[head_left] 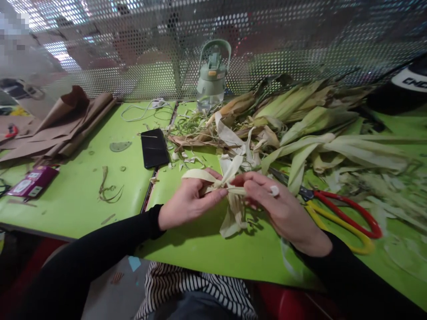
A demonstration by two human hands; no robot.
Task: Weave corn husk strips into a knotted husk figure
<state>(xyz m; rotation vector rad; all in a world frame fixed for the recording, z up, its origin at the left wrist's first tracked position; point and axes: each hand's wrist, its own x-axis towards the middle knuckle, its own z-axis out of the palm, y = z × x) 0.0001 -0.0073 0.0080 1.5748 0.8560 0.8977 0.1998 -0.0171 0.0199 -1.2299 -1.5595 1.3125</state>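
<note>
Both hands meet over the green table's front part around a bundle of pale corn husk strips (230, 171). My left hand (187, 201) is closed on the bundle's middle, thumb on top, with one strip curling out over the fingers. My right hand (270, 200), wearing a ring with a white top, pinches a narrow strip drawn out to the right. Below the hands, a wider piece of husk (233, 218) hangs down toward the table. Just right of my right hand lie scissors (340, 213) with one red and one yellow handle.
Corn husks (300, 106) are heaped at the back right. A green-lidded bottle (212, 80) stands before the perforated metal screen (143, 53). A black phone (155, 148), a white cable (147, 109), brown paper (63, 124) and a purple box (33, 181) lie to the left.
</note>
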